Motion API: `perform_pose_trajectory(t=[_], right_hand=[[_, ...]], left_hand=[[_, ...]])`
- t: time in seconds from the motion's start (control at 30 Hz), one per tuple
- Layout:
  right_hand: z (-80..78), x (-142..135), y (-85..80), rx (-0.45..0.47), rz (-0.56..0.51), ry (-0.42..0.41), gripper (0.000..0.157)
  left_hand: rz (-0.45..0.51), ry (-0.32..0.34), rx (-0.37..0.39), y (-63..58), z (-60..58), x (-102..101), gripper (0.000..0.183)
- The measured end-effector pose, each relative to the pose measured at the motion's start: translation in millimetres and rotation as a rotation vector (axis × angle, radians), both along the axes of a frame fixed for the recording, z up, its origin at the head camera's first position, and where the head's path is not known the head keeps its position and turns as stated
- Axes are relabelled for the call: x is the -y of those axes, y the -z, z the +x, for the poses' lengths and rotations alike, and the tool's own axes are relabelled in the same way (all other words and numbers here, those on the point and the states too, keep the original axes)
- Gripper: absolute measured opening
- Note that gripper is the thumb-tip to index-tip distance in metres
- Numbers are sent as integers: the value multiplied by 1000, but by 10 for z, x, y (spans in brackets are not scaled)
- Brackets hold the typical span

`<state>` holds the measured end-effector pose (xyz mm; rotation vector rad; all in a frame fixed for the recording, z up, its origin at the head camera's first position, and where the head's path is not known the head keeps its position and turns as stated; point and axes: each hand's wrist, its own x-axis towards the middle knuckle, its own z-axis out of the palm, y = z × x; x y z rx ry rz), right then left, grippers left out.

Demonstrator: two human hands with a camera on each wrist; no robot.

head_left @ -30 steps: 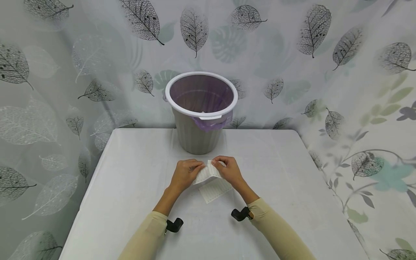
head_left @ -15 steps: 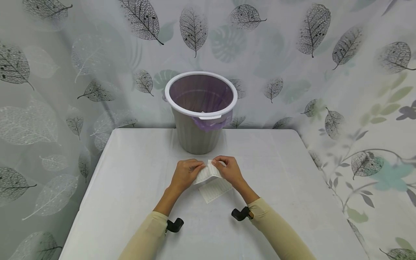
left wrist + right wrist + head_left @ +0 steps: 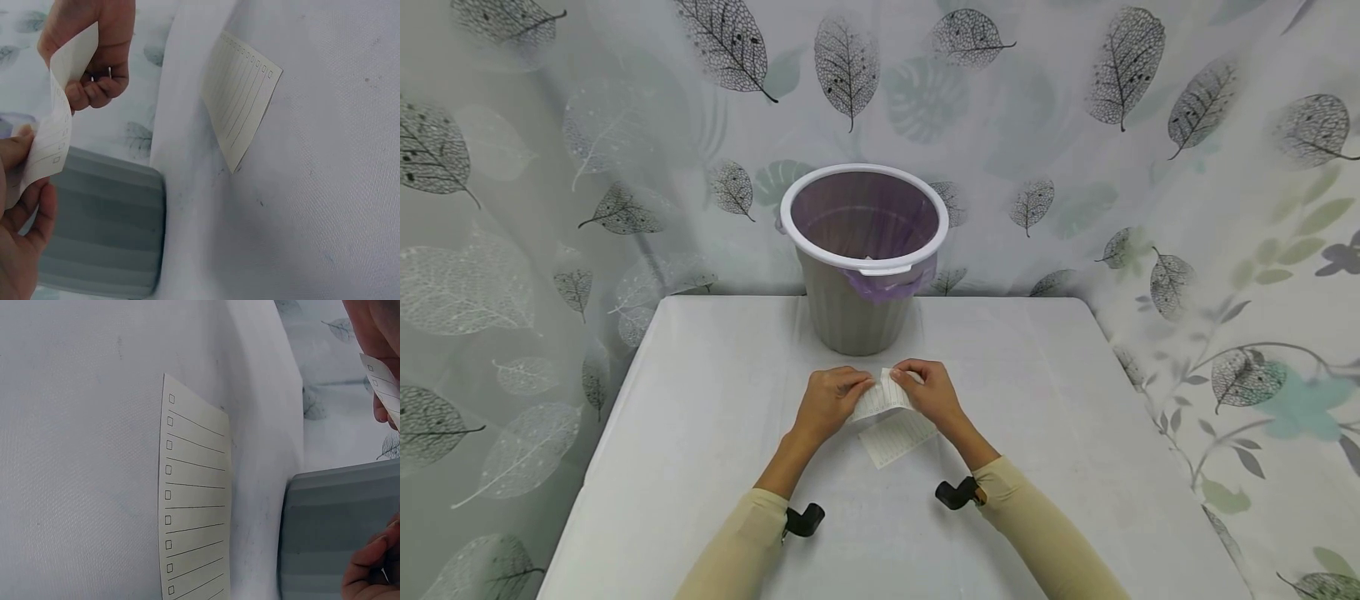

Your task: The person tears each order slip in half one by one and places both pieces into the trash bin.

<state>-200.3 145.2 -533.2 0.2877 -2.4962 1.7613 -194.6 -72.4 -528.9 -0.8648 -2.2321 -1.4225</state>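
Observation:
Both hands pinch one lined paper sheet (image 3: 880, 402) above the table's middle. My left hand (image 3: 826, 404) grips its left part and my right hand (image 3: 934, 396) its right part, thumbs toward me. Between them the sheet bends, and its upper edge shows a notch in the head view. In the left wrist view the held sheet (image 3: 53, 134) curves from the left hand (image 3: 22, 231) up to the right hand (image 3: 100, 53). A second lined sheet (image 3: 897, 437), with a row of small checkboxes (image 3: 168, 495) along one edge, lies on the table just below the hands.
A grey bin (image 3: 861, 317) with a white rim (image 3: 797, 229) and purple liner (image 3: 891, 289) stands at the table's back, just beyond the hands. White cloth covers the table (image 3: 715, 400). A leaf-print curtain (image 3: 1000, 125) hangs behind and at both sides.
Both hands stay nearly in place. The held sheet's lower left corner has risen slightly, and its upper part has shifted a touch to the right.

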Motion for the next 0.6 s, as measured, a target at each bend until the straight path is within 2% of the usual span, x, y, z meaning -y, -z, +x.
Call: perform_pose_trajectory(t=[0.33,0.6], right_hand=[[9,-8,-4,5,8,12,12],[1,-5,1,12,2,14,11]], left_hand=[[11,2,-23,17,0,-17,8],[14,12,-10,-36,31,-16,7]])
